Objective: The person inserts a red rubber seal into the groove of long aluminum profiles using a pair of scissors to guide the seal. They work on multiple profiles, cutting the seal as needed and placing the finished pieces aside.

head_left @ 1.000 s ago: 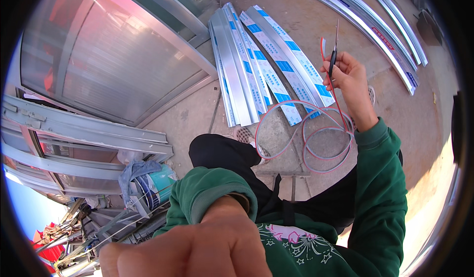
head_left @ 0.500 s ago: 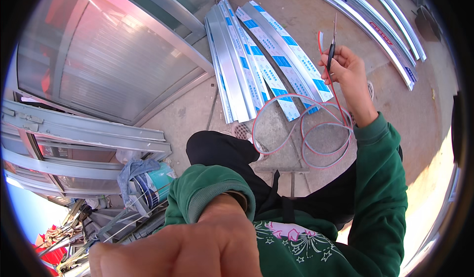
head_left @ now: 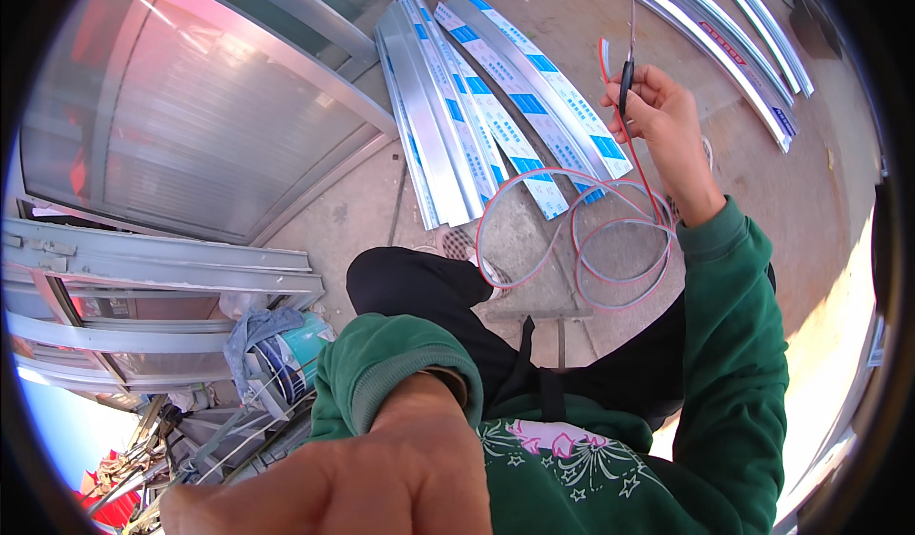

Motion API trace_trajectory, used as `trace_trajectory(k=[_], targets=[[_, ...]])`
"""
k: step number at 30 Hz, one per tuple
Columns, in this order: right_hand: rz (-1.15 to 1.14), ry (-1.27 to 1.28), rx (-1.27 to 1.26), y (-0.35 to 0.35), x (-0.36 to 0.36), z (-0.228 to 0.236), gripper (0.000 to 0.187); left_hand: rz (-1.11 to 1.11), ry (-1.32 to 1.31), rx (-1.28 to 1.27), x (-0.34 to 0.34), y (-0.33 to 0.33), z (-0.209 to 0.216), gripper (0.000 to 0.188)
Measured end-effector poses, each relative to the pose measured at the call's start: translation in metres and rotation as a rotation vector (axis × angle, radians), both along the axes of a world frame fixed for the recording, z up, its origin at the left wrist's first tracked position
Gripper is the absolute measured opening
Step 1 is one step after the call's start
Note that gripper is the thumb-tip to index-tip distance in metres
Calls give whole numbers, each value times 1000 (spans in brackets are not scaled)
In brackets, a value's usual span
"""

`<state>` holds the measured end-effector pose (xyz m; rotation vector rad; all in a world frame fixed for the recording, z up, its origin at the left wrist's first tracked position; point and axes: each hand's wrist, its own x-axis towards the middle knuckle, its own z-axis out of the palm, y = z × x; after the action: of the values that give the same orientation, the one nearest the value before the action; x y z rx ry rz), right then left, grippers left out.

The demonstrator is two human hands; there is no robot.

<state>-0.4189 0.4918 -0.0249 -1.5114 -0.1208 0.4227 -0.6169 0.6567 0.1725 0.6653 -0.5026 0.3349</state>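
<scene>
My right hand (head_left: 664,133) is raised at the right with its fingers closed round a pair of scissors (head_left: 626,87) with black handles, the thin metal blades pointing up and away. A narrow red and grey strip (head_left: 557,170) is pinched in the same fingers. Its short free end curls up beside the scissors, and the rest hangs in wide loose loops in front of my knees. Large and close at the lower edge is the back of my left hand (head_left: 381,487). The picture's edge cuts off its fingers, so what they hold, if anything, is hidden.
Long silvery profiles (head_left: 429,125) with blue-and-white film lie on the concrete ahead. More long metal profiles (head_left: 724,54) lie at the far right. Framed glass panels (head_left: 210,106) lean at the left, above a teal and white bucket (head_left: 295,354) and heaped scrap.
The view has shifted slightly, so the scene sits a little further left and higher. My right hand still grips the scissors and strip; my left hand stays near the lower edge.
</scene>
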Motion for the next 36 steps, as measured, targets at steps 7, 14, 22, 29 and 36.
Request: trace_trajectory(k=[7, 14, 22, 29, 36], targets=[[-12, -11, 6, -3, 1, -1, 24, -102, -136, -71, 3, 1, -13, 10], [-22, -13, 4, -9, 3, 2, 23, -287, -22, 17, 4, 18, -2, 11], [-98, -86, -17, -20, 14, 3, 18, -233, -200, 70, 34, 22, -20, 20], [-228, -140, -43, -33, 26, 5, 19, 302, 363, 671, 133, 11, -141, 40], [21, -130, -9, -30, 9, 7, 10, 51, 797, 678, 144, 1, -211, 33]])
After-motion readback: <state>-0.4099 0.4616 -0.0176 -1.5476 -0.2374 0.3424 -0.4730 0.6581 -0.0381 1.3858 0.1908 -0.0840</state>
